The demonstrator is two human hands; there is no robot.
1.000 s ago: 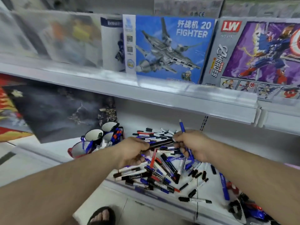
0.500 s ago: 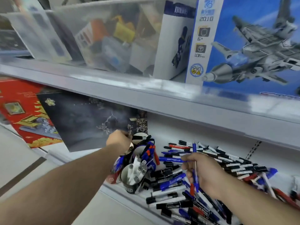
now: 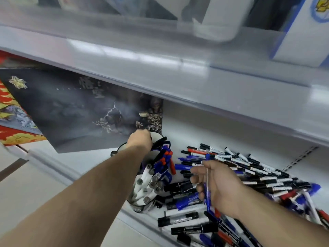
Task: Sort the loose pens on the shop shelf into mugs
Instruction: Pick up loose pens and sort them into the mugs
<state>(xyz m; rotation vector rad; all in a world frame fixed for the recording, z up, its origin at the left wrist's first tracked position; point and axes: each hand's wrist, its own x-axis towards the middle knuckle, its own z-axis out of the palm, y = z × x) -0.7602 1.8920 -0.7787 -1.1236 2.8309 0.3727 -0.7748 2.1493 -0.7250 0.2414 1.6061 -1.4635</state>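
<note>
On the lower shop shelf [image 3: 92,168], seen from the head camera, a smooth white metal deck carries a cluster of mugs at the left and a sprawling heap of loose pens [image 3: 249,175] at the right. The left hand [image 3: 140,139] reaches over the far mug [image 3: 157,138], a round white-lined cup, its fingers curled at the rim around a black pen [image 3: 160,140] that slants into that mug. Just in front, a second mug [image 3: 165,161] bristles with glossy blue and red pens, and the nearest mug [image 3: 137,207] holds white cylindrical markers with grey butt ends, standing upright and packed tight. The right hand [image 3: 219,186] hovers over the heap, fingers curled round a slim blue pen [image 3: 207,189] with a clear barrel, held nearly upright. Beneath it lie chunky black, blue and red markers with white labels, crossing one another in every direction. Behind the mugs a flat dark box [image 3: 71,113] with a matte stormy print leans against the back. Overhead runs the blurred grey edge of the upper shelf [image 3: 178,77].
</note>
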